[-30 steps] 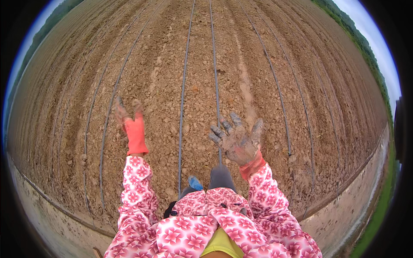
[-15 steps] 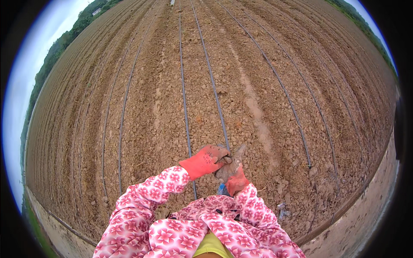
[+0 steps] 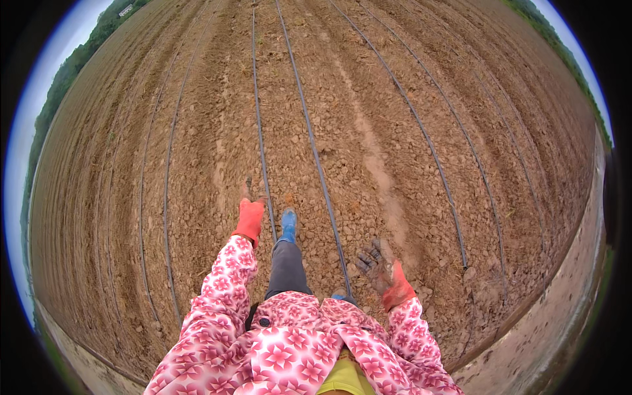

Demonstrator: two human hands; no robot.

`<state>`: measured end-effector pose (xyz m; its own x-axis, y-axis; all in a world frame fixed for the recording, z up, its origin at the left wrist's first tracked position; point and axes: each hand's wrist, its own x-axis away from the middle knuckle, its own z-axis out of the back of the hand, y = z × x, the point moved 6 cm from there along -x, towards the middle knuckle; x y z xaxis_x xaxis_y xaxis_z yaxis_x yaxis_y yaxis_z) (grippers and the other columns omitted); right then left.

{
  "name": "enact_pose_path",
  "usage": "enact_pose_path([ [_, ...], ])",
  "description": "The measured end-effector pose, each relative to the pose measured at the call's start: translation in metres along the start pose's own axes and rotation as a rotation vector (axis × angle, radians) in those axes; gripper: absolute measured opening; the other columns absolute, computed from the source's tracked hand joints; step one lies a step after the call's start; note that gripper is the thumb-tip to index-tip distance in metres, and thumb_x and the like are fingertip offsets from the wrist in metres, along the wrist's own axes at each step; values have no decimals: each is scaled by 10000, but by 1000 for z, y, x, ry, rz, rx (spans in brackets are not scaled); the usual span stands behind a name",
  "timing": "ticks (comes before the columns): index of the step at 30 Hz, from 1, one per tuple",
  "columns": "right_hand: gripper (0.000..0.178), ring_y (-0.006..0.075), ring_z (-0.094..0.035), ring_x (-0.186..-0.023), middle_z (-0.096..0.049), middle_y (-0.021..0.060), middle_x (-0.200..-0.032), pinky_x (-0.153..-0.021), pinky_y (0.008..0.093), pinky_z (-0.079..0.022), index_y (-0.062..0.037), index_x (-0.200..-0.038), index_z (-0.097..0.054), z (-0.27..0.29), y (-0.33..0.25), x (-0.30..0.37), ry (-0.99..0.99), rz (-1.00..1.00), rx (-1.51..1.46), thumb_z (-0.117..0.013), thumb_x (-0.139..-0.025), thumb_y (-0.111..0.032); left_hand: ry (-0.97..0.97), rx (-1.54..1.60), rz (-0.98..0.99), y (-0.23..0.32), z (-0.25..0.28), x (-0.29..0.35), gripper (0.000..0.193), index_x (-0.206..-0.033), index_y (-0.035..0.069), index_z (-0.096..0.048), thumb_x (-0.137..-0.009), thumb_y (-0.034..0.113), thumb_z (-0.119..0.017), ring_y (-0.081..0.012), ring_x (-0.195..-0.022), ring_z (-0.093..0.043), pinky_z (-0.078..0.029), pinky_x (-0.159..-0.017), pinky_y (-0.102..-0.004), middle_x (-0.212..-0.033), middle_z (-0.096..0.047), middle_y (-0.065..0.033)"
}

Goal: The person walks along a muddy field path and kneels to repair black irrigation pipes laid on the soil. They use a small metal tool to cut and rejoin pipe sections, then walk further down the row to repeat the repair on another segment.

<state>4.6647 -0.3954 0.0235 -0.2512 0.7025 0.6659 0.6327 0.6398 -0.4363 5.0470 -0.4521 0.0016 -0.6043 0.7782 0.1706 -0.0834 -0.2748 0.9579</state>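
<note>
My left hand [image 3: 251, 212], in a red glove with mud-darkened fingers, reaches forward just left of a thin dark drip hose [image 3: 259, 135]. Its fingers stretch out, partly lost against the brown soil, and nothing shows in them. On the other side, my right hand [image 3: 384, 275] wears a matching muddy red glove. Its fingers are spread and hold nothing. A second drip hose [image 3: 320, 174] runs between the two hands towards my body. Beside my left hand, a blue boot [image 3: 288, 225] at the end of a dark trouser leg stands on the soil by the first hose.
Cloddy brown soil [image 3: 227, 158] stretches far ahead in long rows. More drip hoses lie to the left [image 3: 169, 164] and to the right [image 3: 421, 125]. A pale concrete strip [image 3: 540, 316] borders the field at the lower right.
My hands, earlier together over the right hose, have moved apart, the left forward and leftward, the right to the right. A booted leg has come forward into view.
</note>
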Motion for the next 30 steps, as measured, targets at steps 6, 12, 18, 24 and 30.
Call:
enact_pose_path([
  [6,292,216,-584,-709,-583,70,-798,-642,358,-502,-64,-1055,-509,10,-17,-118,194,-14,5,-518,-885,-301,248,23,223,-71,25,-208,458,-1185,-20,-490,-819,231,-602,-149,-804,-505,-411,-713,-263,-977,-591,-66],
  [12,191,197,-579,-667,-587,46,-757,-595,330,-507,-84,-979,-518,-64,-4,-271,429,-164,41,-525,-885,-251,97,152,232,-55,-57,-341,429,-1153,1,-519,-833,281,-584,-184,-858,-521,-404,-770,-278,-977,-588,-79],
  [18,201,181,-580,-656,-598,65,-761,-582,304,-501,-67,-966,-553,-106,-25,-420,459,-220,211,-577,-855,-232,-146,-6,368,-94,-145,-368,456,-1221,8,-474,-816,172,-605,-153,-913,-520,-404,-803,-265,-1069,-576,-81],
  [24,204,146,-563,-636,-599,38,-776,-551,263,-460,-54,-917,-584,-61,3,-662,293,-310,409,-599,-839,-242,-202,9,503,-296,-200,-323,434,-1199,-8,-483,-807,124,-614,-151,-922,-525,-416,-804,-270,-1070,-580,-92],
  [30,331,183,-502,-706,-579,51,-812,-623,303,-423,-46,-944,-570,40,67,-870,469,-358,773,-547,-835,-358,-308,222,858,-369,-251,-319,355,-1166,-11,-497,-834,88,-574,-134,-892,-538,-433,-777,-262,-1001,-596,-69],
])
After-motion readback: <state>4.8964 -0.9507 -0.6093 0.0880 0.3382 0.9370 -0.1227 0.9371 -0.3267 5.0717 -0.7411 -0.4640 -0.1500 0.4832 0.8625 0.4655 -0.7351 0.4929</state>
